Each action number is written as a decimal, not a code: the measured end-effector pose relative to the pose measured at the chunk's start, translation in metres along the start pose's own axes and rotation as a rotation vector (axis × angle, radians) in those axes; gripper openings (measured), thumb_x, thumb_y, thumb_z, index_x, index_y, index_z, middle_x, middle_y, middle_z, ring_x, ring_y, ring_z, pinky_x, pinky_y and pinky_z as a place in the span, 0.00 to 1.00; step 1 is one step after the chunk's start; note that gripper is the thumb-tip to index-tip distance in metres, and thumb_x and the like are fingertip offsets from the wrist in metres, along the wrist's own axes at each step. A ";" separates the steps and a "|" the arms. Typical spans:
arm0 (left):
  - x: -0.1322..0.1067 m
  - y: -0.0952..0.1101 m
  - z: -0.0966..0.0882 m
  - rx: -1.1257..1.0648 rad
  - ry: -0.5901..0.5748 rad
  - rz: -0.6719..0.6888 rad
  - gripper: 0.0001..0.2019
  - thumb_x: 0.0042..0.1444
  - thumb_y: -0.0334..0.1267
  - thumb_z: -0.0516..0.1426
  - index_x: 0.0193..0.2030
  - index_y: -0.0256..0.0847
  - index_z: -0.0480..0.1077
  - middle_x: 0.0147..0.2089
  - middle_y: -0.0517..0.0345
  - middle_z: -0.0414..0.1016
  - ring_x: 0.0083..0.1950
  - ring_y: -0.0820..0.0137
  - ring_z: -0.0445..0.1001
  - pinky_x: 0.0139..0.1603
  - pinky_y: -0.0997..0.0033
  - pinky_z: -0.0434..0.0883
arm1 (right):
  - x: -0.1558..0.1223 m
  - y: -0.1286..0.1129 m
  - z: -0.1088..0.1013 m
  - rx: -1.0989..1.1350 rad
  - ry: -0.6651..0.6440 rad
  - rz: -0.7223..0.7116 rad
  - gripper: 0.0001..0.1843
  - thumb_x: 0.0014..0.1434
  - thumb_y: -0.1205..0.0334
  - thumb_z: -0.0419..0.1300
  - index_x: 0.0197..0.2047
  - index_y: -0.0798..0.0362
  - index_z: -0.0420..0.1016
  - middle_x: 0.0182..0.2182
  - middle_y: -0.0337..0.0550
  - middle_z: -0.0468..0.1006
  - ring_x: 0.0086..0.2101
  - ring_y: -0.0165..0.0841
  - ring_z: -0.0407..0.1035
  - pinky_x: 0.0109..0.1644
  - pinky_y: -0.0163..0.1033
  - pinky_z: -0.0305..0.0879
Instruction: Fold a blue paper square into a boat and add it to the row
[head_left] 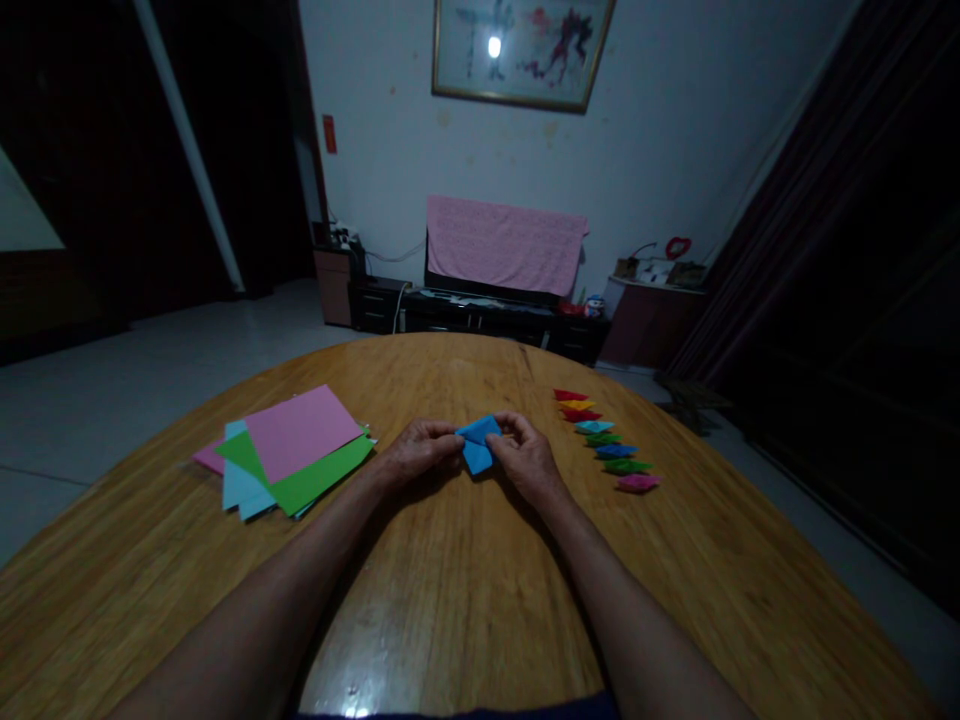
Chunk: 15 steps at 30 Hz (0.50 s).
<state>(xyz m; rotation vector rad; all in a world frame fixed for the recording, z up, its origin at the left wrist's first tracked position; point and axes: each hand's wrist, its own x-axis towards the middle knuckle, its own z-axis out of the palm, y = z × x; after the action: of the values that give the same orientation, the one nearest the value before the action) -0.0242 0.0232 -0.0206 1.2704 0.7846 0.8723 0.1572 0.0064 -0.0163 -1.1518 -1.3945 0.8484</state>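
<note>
Between my two hands is a small folded piece of blue paper [478, 458], held just above the middle of the table. My left hand [417, 450] pinches its left corner between thumb and fingers. At its right side my right hand [527, 458] grips the paper, thumb on the near face and fingers behind it. A crease runs across the paper, with one flap above and one below. The fingertips behind the paper are partly hidden.
A round wooden table [442, 600] spreads before me. Left lies a loose stack of coloured paper sheets [304, 435], pink, green and light blue. On the right, several small folded paper boats [616, 452] stand in a slanting row. Beyond is a low cabinet [480, 318].
</note>
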 end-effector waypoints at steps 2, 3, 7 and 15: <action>0.001 -0.002 -0.001 -0.024 0.004 0.012 0.11 0.52 0.43 0.60 0.29 0.35 0.70 0.20 0.61 0.63 0.19 0.79 0.59 0.22 0.76 0.53 | -0.001 -0.002 0.000 -0.144 0.017 -0.127 0.23 0.52 0.61 0.59 0.52 0.54 0.68 0.43 0.47 0.75 0.35 0.34 0.71 0.39 0.39 0.70; 0.001 -0.002 -0.002 -0.030 0.005 0.011 0.11 0.52 0.43 0.60 0.29 0.35 0.71 0.20 0.61 0.63 0.19 0.79 0.59 0.22 0.76 0.53 | -0.001 -0.004 -0.001 -0.225 0.013 -0.210 0.23 0.52 0.63 0.58 0.53 0.53 0.69 0.45 0.48 0.74 0.40 0.35 0.71 0.44 0.41 0.69; 0.001 -0.002 -0.001 -0.041 -0.009 0.000 0.12 0.51 0.43 0.61 0.27 0.35 0.70 0.19 0.61 0.64 0.19 0.79 0.59 0.21 0.76 0.52 | -0.002 -0.008 -0.001 -0.397 -0.033 -0.448 0.17 0.53 0.69 0.56 0.47 0.51 0.73 0.45 0.48 0.73 0.47 0.37 0.68 0.53 0.43 0.65; 0.001 -0.002 0.001 -0.091 -0.033 0.007 0.09 0.49 0.40 0.62 0.27 0.34 0.72 0.21 0.59 0.66 0.21 0.78 0.61 0.23 0.76 0.54 | -0.002 -0.007 0.000 -0.435 -0.008 -0.453 0.08 0.53 0.66 0.60 0.37 0.51 0.77 0.44 0.48 0.73 0.45 0.38 0.70 0.51 0.44 0.67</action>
<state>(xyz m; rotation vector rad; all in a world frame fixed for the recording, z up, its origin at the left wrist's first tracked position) -0.0224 0.0233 -0.0228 1.2054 0.7070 0.8804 0.1560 0.0023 -0.0100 -1.0813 -1.8103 0.2313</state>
